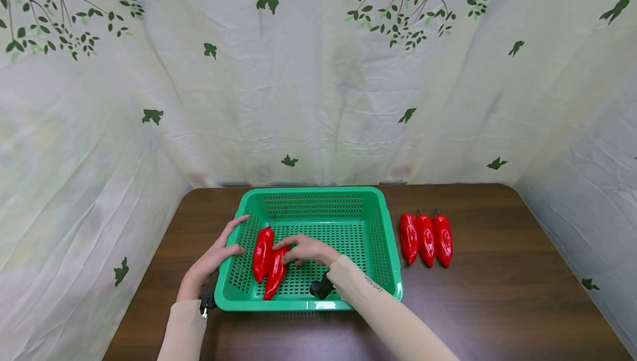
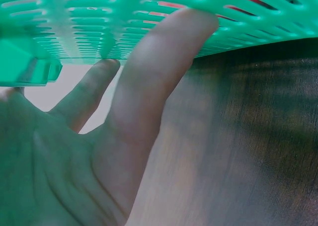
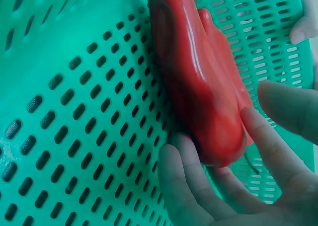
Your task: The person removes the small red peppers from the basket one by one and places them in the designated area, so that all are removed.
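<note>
A green plastic basket (image 1: pixel 328 305) stands on the table with two long red peppers inside, near its left wall. The left pepper (image 1: pixel 262 254) lies lengthwise. Beside it a second red pepper (image 1: pixel 275 278) slants with its tip toward the near wall. My right hand (image 1: pixel 303 250) reaches over the near rim and holds this second pepper at its far end; in the right wrist view its fingers (image 3: pixel 273 151) curve about the thick end. My left hand (image 1: pixel 211 261) rests at the basket's left side, its thumb and finger extended along the perforated wall.
Three more red peppers (image 1: pixel 426 239) lie in a row on the brown wooden table (image 1: pixel 507 294), right of the basket. A pale cloth curtain (image 1: pixel 318 84) with leaf prints hangs behind the table and along both sides.
</note>
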Available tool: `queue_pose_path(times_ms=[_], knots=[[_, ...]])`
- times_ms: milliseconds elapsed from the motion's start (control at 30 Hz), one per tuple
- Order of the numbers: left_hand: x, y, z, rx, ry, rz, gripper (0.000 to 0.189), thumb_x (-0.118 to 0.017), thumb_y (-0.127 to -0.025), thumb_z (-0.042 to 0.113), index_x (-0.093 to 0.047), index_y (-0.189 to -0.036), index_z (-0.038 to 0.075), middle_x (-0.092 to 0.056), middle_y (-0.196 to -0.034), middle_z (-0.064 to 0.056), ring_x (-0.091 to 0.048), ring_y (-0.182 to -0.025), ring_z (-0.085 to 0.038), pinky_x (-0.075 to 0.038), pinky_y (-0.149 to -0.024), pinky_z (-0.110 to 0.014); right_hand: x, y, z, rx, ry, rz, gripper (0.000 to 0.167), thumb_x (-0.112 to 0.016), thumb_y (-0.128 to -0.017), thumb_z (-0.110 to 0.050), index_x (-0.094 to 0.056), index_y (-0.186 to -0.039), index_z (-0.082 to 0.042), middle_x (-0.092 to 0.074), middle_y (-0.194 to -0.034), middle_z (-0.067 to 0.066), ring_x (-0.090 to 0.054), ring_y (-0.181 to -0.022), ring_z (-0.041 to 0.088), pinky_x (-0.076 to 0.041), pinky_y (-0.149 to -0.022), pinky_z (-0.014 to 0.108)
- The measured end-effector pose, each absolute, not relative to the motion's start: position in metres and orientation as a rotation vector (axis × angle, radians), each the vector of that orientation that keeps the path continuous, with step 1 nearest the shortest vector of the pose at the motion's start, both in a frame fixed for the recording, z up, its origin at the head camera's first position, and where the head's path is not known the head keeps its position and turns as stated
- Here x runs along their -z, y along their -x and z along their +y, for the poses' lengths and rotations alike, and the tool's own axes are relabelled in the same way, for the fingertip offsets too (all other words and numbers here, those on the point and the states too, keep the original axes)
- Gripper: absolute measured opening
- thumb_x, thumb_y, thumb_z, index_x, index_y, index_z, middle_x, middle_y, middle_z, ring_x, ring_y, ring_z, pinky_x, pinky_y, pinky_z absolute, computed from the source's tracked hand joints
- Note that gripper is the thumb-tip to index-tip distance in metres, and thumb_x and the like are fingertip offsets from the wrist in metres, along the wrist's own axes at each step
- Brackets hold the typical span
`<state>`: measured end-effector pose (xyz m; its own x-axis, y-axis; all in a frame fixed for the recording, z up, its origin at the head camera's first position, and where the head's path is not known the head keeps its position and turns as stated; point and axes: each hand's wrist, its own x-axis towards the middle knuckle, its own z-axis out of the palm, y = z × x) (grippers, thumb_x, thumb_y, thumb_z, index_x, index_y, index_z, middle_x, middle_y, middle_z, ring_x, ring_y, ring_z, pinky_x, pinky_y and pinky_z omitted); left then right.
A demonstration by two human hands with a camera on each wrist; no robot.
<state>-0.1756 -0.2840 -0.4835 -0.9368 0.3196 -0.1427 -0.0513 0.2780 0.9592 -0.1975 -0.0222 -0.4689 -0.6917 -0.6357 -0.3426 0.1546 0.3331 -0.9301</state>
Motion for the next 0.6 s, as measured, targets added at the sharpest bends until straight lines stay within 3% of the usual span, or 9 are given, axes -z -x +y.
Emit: queue_pose_path(times_ms=[233, 600], knots=[[0.4829, 0.1756, -0.2837, -1.698, -0.252, 2.252, 0.072, -0.05, -0.087, 0.009, -0.021, -0.15, 0.027, -0.014, -0.149, -0.017, -0.031, -0.124, -0.046, -0.049, -0.078, -0.043, 0.4712, 0.1982, -0.0237, 1.397, 0.426, 1.874, 0.041, -0.06, -0.088, -0.002, -0.06, -0.129, -0.004, -0.057, -0.12, 0.007, -0.058, -0.088, 0.018, -0.049, -0.086, 0.045], [0.4837, 0.1754, -0.2841, -1.696, -0.231, 2.245, 0.071, -0.05, -0.087, 0.01, -0.021, -0.15, 0.027, -0.015, -0.148, -0.018, -0.032, -0.123, -0.047, -0.051, -0.077, -0.044, 0.4697, 0.1983, -0.0231, 1.485, 0.415, 1.932, 0.034, -0.061, -0.087, -0.001, -0.064, -0.12, -0.004, -0.058, -0.118, 0.007, -0.058, -0.086, 0.017, -0.049, -0.086, 0.046]])
